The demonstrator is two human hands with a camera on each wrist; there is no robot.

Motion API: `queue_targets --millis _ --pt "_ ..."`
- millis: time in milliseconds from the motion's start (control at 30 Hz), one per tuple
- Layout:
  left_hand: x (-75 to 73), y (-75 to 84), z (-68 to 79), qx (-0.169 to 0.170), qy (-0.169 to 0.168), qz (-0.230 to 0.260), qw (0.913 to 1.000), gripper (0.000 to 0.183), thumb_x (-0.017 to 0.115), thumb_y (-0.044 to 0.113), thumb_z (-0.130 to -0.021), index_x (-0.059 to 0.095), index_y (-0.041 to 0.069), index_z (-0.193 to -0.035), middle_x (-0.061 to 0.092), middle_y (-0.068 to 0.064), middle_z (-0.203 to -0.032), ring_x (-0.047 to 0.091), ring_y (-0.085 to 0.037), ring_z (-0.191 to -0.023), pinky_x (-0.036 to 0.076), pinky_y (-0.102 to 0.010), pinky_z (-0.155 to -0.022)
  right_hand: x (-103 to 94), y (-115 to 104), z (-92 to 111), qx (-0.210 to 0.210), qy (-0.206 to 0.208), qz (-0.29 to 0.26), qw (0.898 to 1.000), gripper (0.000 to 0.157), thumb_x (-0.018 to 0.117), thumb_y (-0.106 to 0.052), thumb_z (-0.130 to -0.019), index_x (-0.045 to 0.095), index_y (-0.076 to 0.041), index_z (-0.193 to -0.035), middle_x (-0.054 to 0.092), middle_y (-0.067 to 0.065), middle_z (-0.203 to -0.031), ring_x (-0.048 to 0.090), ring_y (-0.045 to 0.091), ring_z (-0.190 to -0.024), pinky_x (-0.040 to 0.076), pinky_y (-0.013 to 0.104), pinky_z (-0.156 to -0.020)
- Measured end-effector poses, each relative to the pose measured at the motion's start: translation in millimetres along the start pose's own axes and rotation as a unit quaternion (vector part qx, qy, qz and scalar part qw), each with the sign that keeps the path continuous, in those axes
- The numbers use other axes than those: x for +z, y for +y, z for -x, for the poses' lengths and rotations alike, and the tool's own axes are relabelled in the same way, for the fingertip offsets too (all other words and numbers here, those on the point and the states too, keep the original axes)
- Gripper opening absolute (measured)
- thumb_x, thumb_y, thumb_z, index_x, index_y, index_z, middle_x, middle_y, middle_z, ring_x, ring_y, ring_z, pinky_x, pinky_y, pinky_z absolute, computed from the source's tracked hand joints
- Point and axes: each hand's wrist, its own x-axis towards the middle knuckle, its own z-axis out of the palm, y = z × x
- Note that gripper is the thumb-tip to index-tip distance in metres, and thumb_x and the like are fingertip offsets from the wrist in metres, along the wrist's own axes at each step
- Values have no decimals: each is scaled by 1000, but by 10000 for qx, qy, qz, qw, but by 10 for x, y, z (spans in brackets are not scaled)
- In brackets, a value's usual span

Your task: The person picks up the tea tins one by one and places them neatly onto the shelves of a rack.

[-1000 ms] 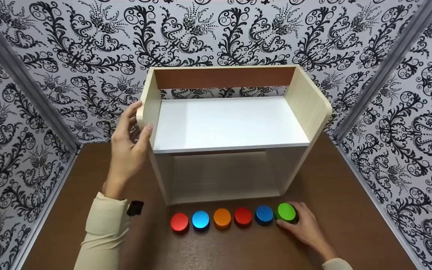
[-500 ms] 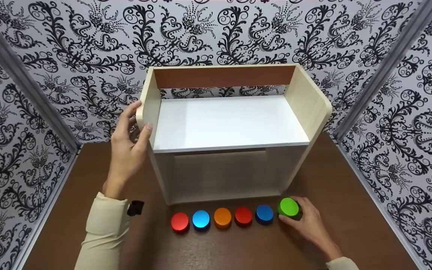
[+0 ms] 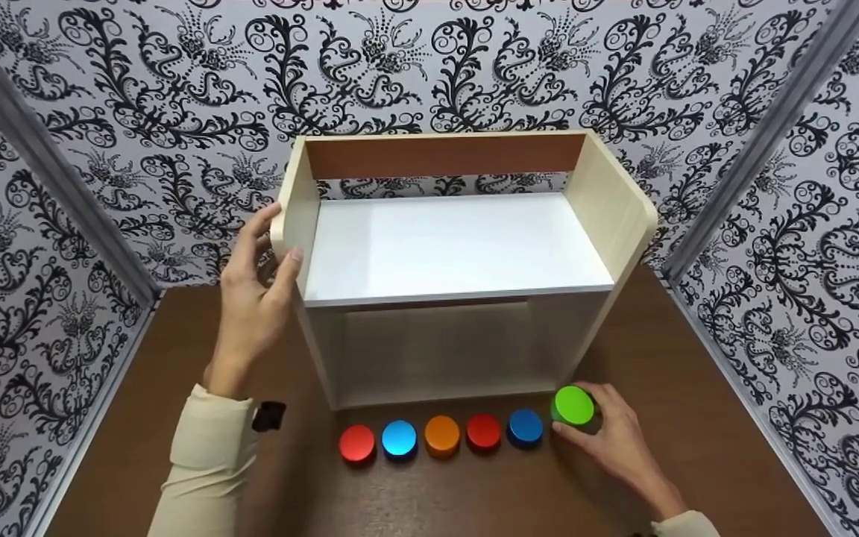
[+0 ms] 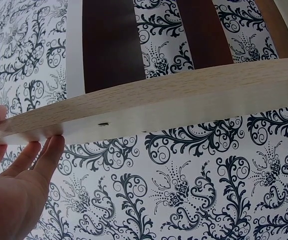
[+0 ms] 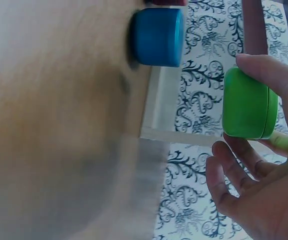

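Observation:
My left hand (image 3: 254,291) holds the front edge of the left side panel of a small wooden shelf unit (image 3: 459,242), thumb on the inner face and fingers on the outer. The left wrist view shows the fingers against that panel (image 4: 183,97). At the unit's front right corner, my right hand (image 3: 616,432) grips a round green lidded tin (image 3: 573,405) between thumb and fingers. In the right wrist view the green tin (image 5: 248,102) is off the table. A dark blue tin (image 3: 525,428) stands just left of it.
Along the unit's front stand a red tin (image 3: 483,432), an orange tin (image 3: 442,435), a light blue tin (image 3: 399,438) and another red tin (image 3: 357,444). All rest on the brown table (image 3: 429,500). Patterned walls (image 3: 429,67) enclose the back and sides.
My right hand has lifted the green tin from the end of the row and moved it slightly towards the shelf unit. The left hand keeps its hold on the panel.

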Motion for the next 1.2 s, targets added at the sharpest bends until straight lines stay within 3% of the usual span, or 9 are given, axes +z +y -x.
queue_targets --millis 200,300,1000,1200 --pt "4 -14 6 26 42 7 10000 52 59 -2 -99 46 6 -148 55 -21 -138 62 -37 -116 61 -37 -94 -57 -128 -24 -218 186 -27 9996 62 95 -25 -71 68 -7 -123 60 -2 -106 56 14 -92 56 28 -76" --pt "3 -16 9 26 48 22 10000 52 59 -2 -98 46 5 -148 55 -21 -138 61 -37 -117 61 -34 -94 -80 -191 -37 -284 245 -60 9993 62 95 -24 -70 68 -7 -123 60 -4 -105 56 13 -91 54 26 -74" --pt "-1 5 5 -89 1 55 9999 53 59 -2 -98 45 6 -149 55 -18 -139 62 -36 -116 62 -39 -92 -231 -603 -131 -637 239 -150 9976 64 96 -24 -69 68 -11 -125 58 -7 -105 55 12 -92 51 29 -78" --pt "8 2 6 -18 55 98 9999 53 58 -4 -98 46 5 -148 55 -19 -137 62 -37 -114 62 -33 -91 -265 -694 -161 -813 266 -184 9962 63 95 -23 -70 67 -10 -125 58 -8 -105 57 11 -93 51 28 -79"
